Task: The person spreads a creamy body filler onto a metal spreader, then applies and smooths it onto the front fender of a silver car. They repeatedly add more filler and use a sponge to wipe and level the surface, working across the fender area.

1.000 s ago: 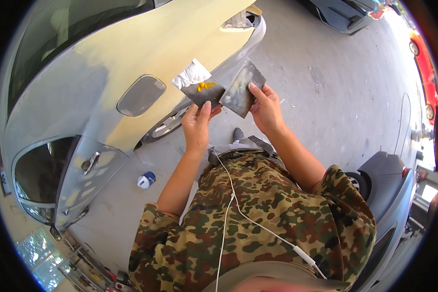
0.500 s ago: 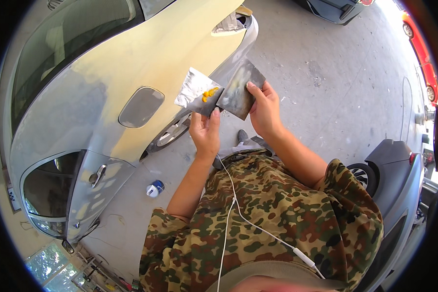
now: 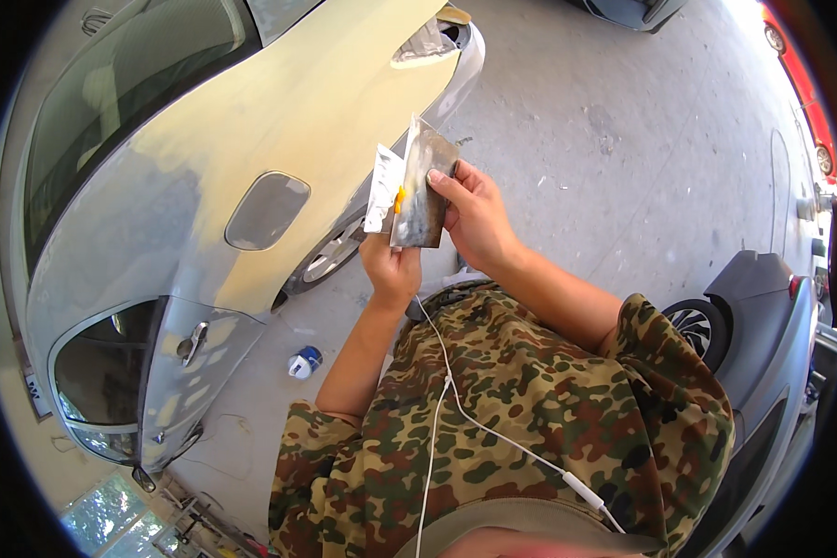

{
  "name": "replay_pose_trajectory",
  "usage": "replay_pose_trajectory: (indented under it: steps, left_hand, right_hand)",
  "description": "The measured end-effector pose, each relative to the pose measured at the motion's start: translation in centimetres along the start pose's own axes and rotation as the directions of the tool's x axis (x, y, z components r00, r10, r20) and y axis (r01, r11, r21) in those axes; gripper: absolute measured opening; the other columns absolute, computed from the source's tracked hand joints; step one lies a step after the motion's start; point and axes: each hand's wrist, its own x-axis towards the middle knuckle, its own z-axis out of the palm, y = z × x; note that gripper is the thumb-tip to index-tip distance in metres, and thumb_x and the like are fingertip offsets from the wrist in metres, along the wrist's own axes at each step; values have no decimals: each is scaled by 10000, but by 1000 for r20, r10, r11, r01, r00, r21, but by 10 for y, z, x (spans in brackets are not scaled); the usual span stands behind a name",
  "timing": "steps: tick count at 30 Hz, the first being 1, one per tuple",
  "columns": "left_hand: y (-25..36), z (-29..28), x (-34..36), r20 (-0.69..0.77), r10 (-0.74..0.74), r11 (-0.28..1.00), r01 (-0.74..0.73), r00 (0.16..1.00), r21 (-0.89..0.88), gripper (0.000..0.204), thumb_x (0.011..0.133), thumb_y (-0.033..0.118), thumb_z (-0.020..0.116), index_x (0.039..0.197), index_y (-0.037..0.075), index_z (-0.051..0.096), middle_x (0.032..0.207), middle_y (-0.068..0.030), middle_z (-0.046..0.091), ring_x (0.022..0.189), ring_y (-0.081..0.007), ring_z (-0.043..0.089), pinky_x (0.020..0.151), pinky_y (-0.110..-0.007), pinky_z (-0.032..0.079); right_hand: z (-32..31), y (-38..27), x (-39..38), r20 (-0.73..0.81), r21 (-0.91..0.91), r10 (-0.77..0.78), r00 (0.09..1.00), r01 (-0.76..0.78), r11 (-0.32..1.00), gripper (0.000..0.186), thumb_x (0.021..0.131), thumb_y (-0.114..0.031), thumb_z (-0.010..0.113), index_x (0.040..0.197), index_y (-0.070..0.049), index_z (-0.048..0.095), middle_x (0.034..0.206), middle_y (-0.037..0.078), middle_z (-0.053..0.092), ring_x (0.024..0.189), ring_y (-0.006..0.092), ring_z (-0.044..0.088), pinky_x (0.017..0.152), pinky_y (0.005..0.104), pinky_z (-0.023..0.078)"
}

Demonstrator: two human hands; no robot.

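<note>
My left hand [image 3: 391, 272] grips a dark square plate topped with white paste [image 3: 381, 186] and a yellow blob [image 3: 399, 199]; most of the plate is now behind the other one. My right hand [image 3: 479, 214] holds a smudged metal spreader [image 3: 427, 212] by its upper right part, thumb on its face. The spreader stands almost upright over the left plate's right portion, touching or very close to it. Both hands are closed on their pieces, in front of the partly cream, partly grey body of a car [image 3: 195, 130].
A blue-and-white can [image 3: 305, 363] lies on the concrete floor [image 3: 577, 167] below the car. A grey car [image 3: 753, 288] is at my right, a red car [image 3: 795, 84] at the far right, and a dark vehicle [image 3: 628, 11] at the top.
My right hand has moved left, bringing the spreader across the left plate and turning it more upright. The white paste and yellow blobs have become partly covered.
</note>
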Motion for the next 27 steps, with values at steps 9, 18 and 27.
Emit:
replay_pose_trajectory:
  steps: [9,18,27]
  left_hand:
    - [13,-8,18,55,179,979,-183,982,86,289,894,-18,668,1175,-61,721,1126,-217,749,1018,-414,718,877,-447,569]
    - [16,-14,23,108,252,921,-273,962,279,467,910,46,733,1374,0,704,1367,-207,719,1087,-374,713,933,-442,557]
    - [-17,-26,10,52,165,925,-173,985,338,543,918,-8,698,1458,6,643,1280,-210,740,1001,-358,705,900,-425,565]
  right_hand:
    - [-1,-9,0,189,28,61,980,-67,997,260,1078,-161,655,1271,12,630,1162,60,729,1061,137,689,974,357,560]
    - [-7,-11,6,355,86,124,927,-164,983,234,1088,-145,641,1278,-9,631,1174,51,719,1065,137,681,987,356,545]
    - [-11,-14,-3,358,59,26,933,-50,997,281,1081,-145,649,1333,-25,616,1230,44,714,1134,135,663,1051,356,512]
